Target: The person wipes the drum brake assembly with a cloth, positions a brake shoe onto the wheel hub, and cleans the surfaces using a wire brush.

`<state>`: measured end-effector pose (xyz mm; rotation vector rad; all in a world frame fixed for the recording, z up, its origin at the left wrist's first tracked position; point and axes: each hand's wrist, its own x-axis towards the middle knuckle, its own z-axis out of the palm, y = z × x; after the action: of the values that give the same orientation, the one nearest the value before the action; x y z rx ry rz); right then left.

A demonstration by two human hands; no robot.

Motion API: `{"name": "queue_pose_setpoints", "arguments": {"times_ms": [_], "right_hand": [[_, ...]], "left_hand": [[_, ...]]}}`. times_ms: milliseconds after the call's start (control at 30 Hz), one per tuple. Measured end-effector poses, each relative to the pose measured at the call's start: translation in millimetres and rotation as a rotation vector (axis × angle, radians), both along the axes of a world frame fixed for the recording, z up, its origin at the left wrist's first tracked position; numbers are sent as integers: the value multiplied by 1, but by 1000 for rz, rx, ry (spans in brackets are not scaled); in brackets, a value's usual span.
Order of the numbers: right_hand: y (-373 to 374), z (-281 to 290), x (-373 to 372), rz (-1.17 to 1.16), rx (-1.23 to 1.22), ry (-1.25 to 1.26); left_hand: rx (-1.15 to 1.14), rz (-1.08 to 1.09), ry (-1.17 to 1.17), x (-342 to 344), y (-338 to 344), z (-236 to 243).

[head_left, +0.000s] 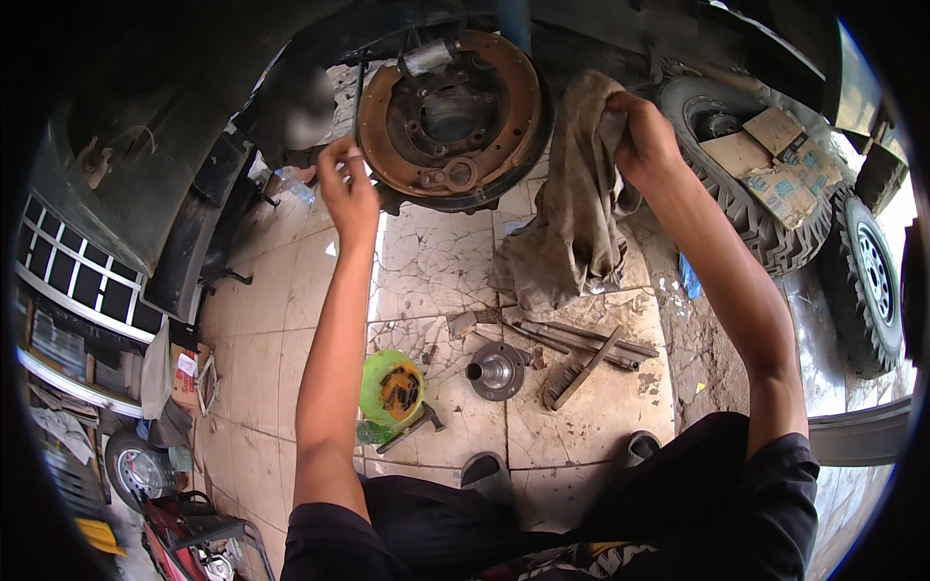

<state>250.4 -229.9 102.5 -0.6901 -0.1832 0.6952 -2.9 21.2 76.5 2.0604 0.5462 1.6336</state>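
Note:
My right hand (641,136) grips a dirty grey-brown rag (572,203), which hangs down beside the brake assembly. My left hand (351,189) is raised at the left edge of that rusty round drum brake assembly (372,136); its fingers are apart, with nothing seen in them. Whether its fingertips touch the brake shoe, I cannot tell. A silver cylinder (429,58) sits at the top of the assembly. On the tiled floor below stand a flanged metal hub (496,372) and a green bowl (373,392) with dark small parts in brownish liquid.
Next to the bowl lies a hammer (412,429). Right of the hub are a wire brush (584,370) and several metal bars (610,347). Big tyres (775,242) with flattened cardboard (775,165) on top stand at right. Far left, a blurred person (300,111) is partly visible near a plastic bottle (295,186).

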Motion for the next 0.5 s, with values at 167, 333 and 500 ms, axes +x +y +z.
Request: {"name": "queue_pose_setpoints", "arguments": {"times_ms": [167, 333, 500], "right_hand": [[19, 1, -48, -115, 110, -336], [24, -52, -48, -149, -378, -508], [18, -37, -29, -268, -75, -341]], "left_hand": [[365, -75, 209, 25, -36, 5], [517, 24, 343, 33, -39, -10], [584, 33, 402, 37, -46, -10]]}}
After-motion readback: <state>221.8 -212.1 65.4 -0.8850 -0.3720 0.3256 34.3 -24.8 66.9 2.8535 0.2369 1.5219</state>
